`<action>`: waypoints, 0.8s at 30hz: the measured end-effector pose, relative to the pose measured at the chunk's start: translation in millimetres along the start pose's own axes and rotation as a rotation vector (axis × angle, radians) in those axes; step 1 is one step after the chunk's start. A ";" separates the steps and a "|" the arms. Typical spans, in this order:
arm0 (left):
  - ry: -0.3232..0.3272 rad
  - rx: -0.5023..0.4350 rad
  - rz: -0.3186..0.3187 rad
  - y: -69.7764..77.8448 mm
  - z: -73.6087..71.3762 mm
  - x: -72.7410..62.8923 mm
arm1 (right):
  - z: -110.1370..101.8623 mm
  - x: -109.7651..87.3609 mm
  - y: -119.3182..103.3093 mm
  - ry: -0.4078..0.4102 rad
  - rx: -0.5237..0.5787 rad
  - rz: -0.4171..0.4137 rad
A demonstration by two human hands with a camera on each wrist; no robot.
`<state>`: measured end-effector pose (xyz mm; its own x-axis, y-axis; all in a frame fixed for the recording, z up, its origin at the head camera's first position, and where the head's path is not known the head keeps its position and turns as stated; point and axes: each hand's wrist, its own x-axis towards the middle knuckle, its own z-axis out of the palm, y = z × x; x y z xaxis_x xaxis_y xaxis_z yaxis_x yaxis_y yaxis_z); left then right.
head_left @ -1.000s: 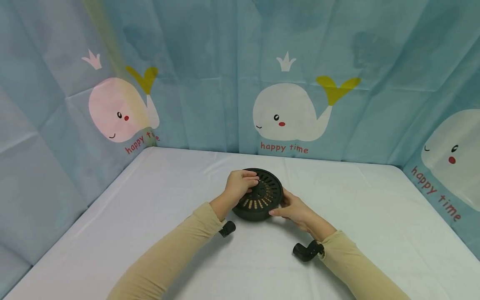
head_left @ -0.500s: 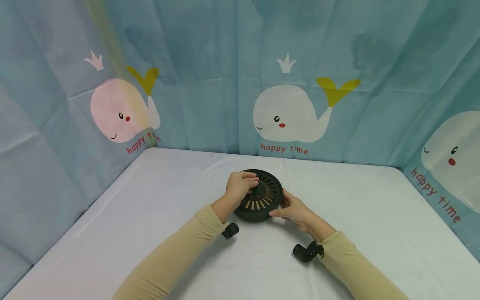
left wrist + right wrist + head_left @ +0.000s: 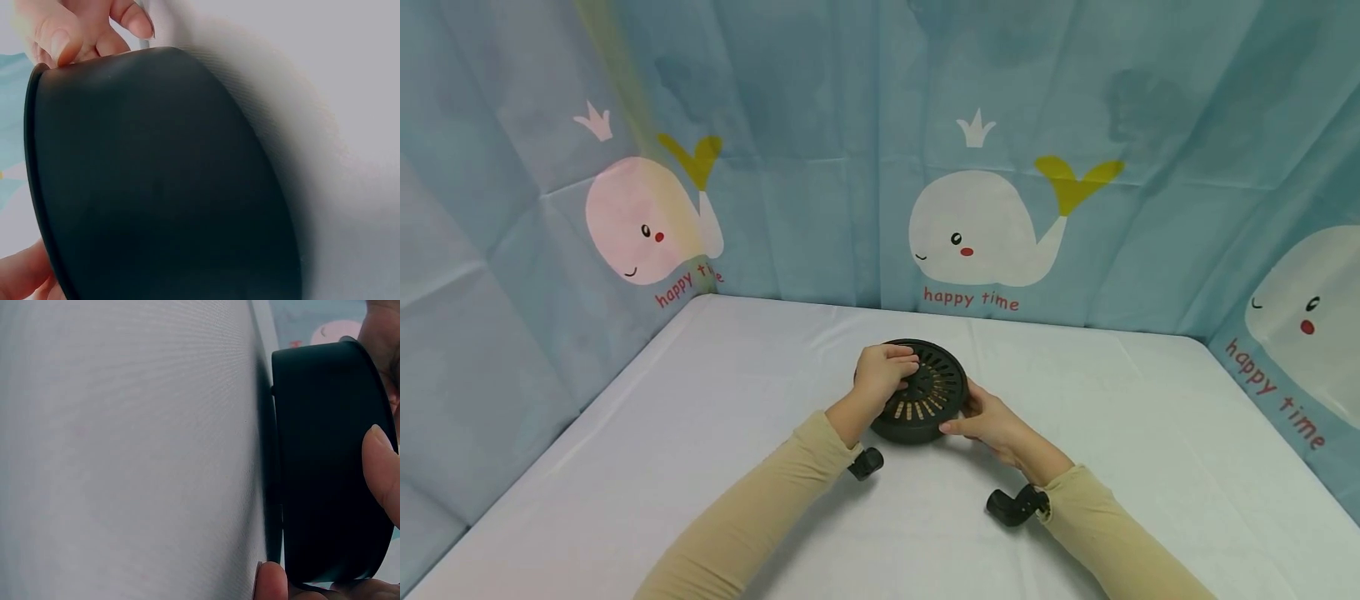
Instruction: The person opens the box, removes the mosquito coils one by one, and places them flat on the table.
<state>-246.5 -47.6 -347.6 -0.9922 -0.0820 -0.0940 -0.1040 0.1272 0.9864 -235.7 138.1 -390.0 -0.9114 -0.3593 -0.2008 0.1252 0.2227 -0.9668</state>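
Observation:
A round black pot with a slotted black lid is held at the middle of the white table. Light brown shows through the lid's slots. My left hand reaches over the lid, its bunched fingers pinching at the centre; what they pinch is hidden under them. The right hand grips the pot's right side. In the right wrist view that thumb presses on the pot wall just under the rim, and a fingertip is at its base. The pot's smooth wall fills much of the left wrist view.
A white cloth covers the table. Blue curtains printed with whales hang behind it and at both sides. Black wrist devices are strapped at both beige sleeves.
Both hands keep their places on the pot and lid. My left forearm has shifted slightly to the right; the whole head view has drifted a little.

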 end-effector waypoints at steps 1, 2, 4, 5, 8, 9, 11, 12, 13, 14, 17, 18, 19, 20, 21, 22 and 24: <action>0.002 0.001 0.001 0.2 0.3 -0.4 | 0.0 -0.1 -0.1 -0.001 0.001 0.000; 0.004 0.000 0.001 0.2 0.6 -0.8 | 0.0 -0.3 -0.2 -0.002 0.001 0.001; 0.010 -0.003 0.004 0.7 1.0 -2.5 | -0.2 -0.5 -0.4 -0.004 0.002 -0.002; 0.015 -0.005 0.004 0.9 1.4 -3.2 | -0.1 -0.8 -0.7 -0.003 0.001 -0.001; 0.030 -0.007 0.007 -0.4 2.4 -4.3 | 0.5 -1.5 -0.3 -0.001 -0.004 0.006; 0.035 -0.004 0.010 -0.8 2.7 -4.9 | 0.6 -1.6 0.0 0.000 -0.004 0.009; 0.045 0.005 0.015 -1.1 2.7 -4.7 | 1.1 -1.3 0.1 -0.001 -0.007 0.013; 0.048 0.010 0.021 -1.4 2.5 -4.1 | 1.2 -0.9 0.2 -0.005 -0.009 0.013; 0.052 0.012 0.028 -0.8 2.2 -3.9 | 1.1 -0.4 0.0 -0.007 -0.012 0.011; 0.057 0.015 0.035 0.5 1.9 -3.8 | 1.1 -0.1 -0.5 -0.007 -0.011 0.008; 0.066 0.008 0.060 5.5 0.9 -2.4 | 0.0 1.1 -2.1 -0.013 -0.007 -0.005; 0.066 0.004 0.064 7.0 0.5 -2.4 | -0.3 0.8 -2.6 -0.016 -0.008 -0.006; 0.066 0.000 0.062 8.9 0.2 -2.9 | -0.6 0.3 -2.9 -0.019 -0.010 -0.004; 0.064 -0.002 0.057 10.5 -0.1 -3.3 | -0.9 -0.1 -2.6 -0.021 -0.013 0.000; 0.059 -0.003 0.054 11.6 -0.4 -4.0 | -1.5 -0.4 -2.3 -0.028 -0.021 0.005; 0.055 -0.004 0.052 12.8 -0.9 -4.6 | -1.8 -0.8 -2.2 -0.030 -0.028 0.009; 0.053 -0.012 0.060 15.5 -2.1 -5.2 | -2.3 -0.7 -1.7 -0.023 -0.031 0.010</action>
<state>-242.8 -47.3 -331.6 -0.9915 -0.1267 -0.0280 -0.0436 0.1215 0.9916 -236.1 140.0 -387.8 -0.9009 -0.3774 -0.2144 0.1217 0.2544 -0.9594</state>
